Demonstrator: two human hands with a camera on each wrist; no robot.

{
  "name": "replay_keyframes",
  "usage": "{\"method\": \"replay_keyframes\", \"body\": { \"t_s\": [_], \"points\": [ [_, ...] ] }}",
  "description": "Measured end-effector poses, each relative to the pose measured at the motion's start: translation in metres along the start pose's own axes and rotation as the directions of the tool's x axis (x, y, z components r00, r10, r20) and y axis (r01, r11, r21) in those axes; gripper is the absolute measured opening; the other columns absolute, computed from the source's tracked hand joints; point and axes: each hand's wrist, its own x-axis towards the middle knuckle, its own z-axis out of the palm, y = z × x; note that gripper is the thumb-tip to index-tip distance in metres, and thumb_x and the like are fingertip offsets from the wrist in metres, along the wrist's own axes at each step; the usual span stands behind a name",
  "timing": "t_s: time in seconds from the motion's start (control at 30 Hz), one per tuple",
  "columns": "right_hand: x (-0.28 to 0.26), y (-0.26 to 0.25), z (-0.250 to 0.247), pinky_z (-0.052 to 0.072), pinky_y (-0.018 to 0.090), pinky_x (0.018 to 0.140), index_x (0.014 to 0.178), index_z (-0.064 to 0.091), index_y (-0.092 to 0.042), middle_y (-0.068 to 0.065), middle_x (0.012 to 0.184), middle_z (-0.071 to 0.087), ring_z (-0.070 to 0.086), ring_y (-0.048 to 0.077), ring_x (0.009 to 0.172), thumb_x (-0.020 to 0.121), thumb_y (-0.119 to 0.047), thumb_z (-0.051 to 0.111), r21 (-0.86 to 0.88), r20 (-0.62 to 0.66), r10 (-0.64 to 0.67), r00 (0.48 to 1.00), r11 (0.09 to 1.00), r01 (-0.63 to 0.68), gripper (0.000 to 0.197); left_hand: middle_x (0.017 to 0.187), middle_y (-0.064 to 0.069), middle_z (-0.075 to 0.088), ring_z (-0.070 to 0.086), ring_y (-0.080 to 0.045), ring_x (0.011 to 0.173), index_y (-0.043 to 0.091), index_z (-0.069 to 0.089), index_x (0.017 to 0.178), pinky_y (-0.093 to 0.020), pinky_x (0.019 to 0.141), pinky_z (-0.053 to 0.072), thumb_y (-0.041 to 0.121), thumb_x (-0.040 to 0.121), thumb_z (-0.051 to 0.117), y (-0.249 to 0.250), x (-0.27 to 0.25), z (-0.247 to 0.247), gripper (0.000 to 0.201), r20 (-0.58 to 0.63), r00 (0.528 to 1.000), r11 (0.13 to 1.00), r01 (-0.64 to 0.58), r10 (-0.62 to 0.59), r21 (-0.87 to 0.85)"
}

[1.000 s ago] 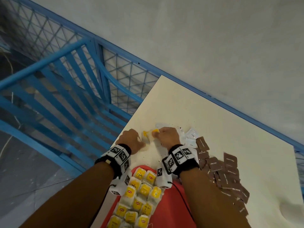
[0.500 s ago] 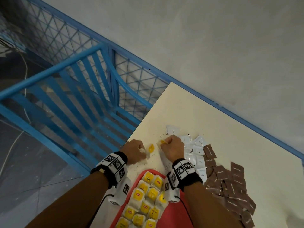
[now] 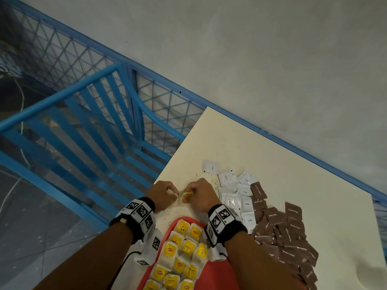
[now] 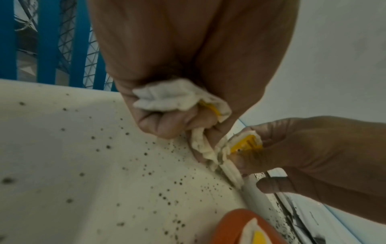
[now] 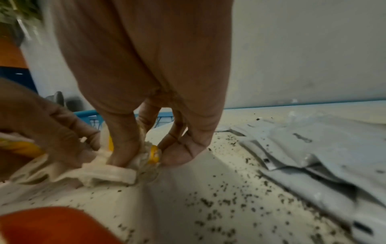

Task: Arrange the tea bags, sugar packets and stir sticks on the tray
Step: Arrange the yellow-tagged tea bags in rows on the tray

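We see both hands just past the far end of the red tray (image 3: 211,275), working on tea bags on the cream table (image 3: 293,164).

Left hand (image 3: 162,194): fingers curled around a crumpled tea bag (image 4: 177,97), white paper bunched in the fist with a yellow tag edge showing. A strip of bag paper trails from the fist down to the table and runs toward the right hand.

Right hand (image 3: 200,194): thumb and fingers pinch a second tea bag (image 4: 240,147) at its yellow tag; the bag's lower edge touches the table. In the right wrist view the fingertips (image 5: 179,155) press the bag against the surface.

The 2 hands are close together, nearly touching, with the 2 bags between them. We cannot tell whether the bags are joined or only overlapping.

Tray: tea bags with yellow tags (image 3: 180,254) laid in roughly 3 columns along its left portion, edges overlapping. The tray's right portion is bare red.

Right of the hands: white packets (image 3: 234,195) in a loose cluster on the table, beyond them brown packets (image 3: 287,233) in an overlapping spread running toward the near edge. 1 white packet (image 3: 210,169) lies apart, further out.

Loose dark tea specks (image 4: 146,165) litter the table around the hands.

Blue metal railing (image 3: 83,122) to the left of the table.
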Motion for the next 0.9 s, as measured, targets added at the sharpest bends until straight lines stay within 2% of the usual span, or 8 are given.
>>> {"method": "replay_keyframes", "body": {
  "t_s": [0.13,0.23,0.33,0.43,0.63,0.77,0.83,0.9],
  "points": [
    [-0.004,0.000,0.001,0.040,0.010,0.064,0.078,0.073,-0.014,-0.004,0.080,0.067,0.056,0.006,0.072,0.077,-0.008,0.077,0.050,-0.038,0.044,0.998,0.998,-0.042,0.007,0.074,0.004,0.060,0.049,-0.004,0.053,0.012,0.066,0.092,-0.012,0.041,0.036,0.008,0.092,0.059,0.009,-0.010,-0.007,0.008,-0.022,1.000,0.999,0.021,-0.022,-0.039],
    [-0.018,0.003,-0.025,0.046,0.019,0.071,0.078,0.073,-0.013,-0.002,0.079,0.069,0.059,0.008,0.074,0.075,-0.012,0.082,0.197,-0.096,0.073,0.993,0.979,-0.053,0.009,0.073,-0.003,0.058,0.044,-0.011,0.042,0.014,0.068,0.104,-0.018,0.035,0.033,0.007,0.095,0.053,0.018,-0.021,-0.023,0.019,0.005,0.995,0.965,0.101,-0.103,-0.242],
    [-0.050,-0.010,-0.071,0.051,0.025,0.075,0.084,0.075,-0.013,0.005,0.084,0.073,0.063,0.011,0.077,0.077,-0.015,0.083,0.333,-0.135,0.070,0.988,0.943,-0.022,0.011,0.068,-0.004,0.051,0.038,-0.009,0.043,0.015,0.073,0.105,-0.020,0.038,0.030,0.004,0.097,0.045,0.039,-0.037,-0.037,0.030,0.044,0.988,0.838,0.150,-0.149,-0.526],
    [-0.102,-0.033,-0.111,0.047,0.016,0.067,0.082,0.075,-0.015,-0.004,0.077,0.072,0.061,0.004,0.070,0.079,-0.018,0.082,0.348,-0.127,-0.002,0.992,0.936,0.047,0.009,0.067,-0.005,0.048,0.036,-0.009,0.043,0.005,0.070,0.102,-0.016,0.037,0.025,0.003,0.096,0.042,0.063,-0.062,-0.034,0.029,0.116,0.986,0.666,0.165,-0.118,-0.728],
    [-0.213,-0.078,-0.130,0.049,0.020,0.071,0.085,0.075,-0.017,-0.001,0.079,0.071,0.062,0.011,0.075,0.080,-0.020,0.081,0.412,0.120,-0.189,0.975,0.903,0.124,0.008,0.061,-0.005,0.047,0.044,-0.016,0.042,0.007,0.062,0.079,-0.017,0.032,0.030,0.010,0.085,0.050,0.079,-0.130,0.021,0.014,0.386,0.919,0.418,0.383,-0.081,-0.824],
    [-0.243,-0.067,-0.097,0.040,0.015,0.057,0.074,0.070,-0.021,-0.009,0.063,0.062,0.050,0.000,0.058,0.078,-0.022,0.083,0.100,0.188,-0.194,0.963,0.979,0.178,0.014,0.062,-0.004,0.049,0.049,-0.017,0.044,0.009,0.063,0.078,-0.020,0.039,0.033,0.032,0.079,0.065,0.077,-0.180,0.068,0.023,0.601,0.795,0.286,0.558,0.082,-0.779],
    [-0.252,-0.054,-0.081,0.043,0.025,0.056,0.073,0.069,-0.013,0.003,0.067,0.066,0.051,0.004,0.055,0.077,-0.024,0.082,-0.074,0.176,-0.126,0.976,0.987,0.140,0.017,0.071,-0.009,0.055,0.058,-0.021,0.052,0.006,0.068,0.090,-0.026,0.045,0.044,0.053,0.088,0.064,0.072,-0.196,0.085,0.047,0.637,0.758,0.226,0.602,0.137,-0.765],
    [-0.264,-0.046,-0.072,0.044,0.028,0.057,0.075,0.069,-0.011,0.007,0.070,0.067,0.055,0.011,0.057,0.077,-0.027,0.081,-0.143,0.162,-0.091,0.983,0.983,0.115,0.021,0.076,-0.013,0.063,0.065,-0.022,0.057,0.004,0.070,0.101,-0.033,0.051,0.054,0.061,0.089,0.061,0.071,-0.211,0.095,0.059,0.645,0.742,0.254,0.598,0.184,-0.760]
  ]
}}
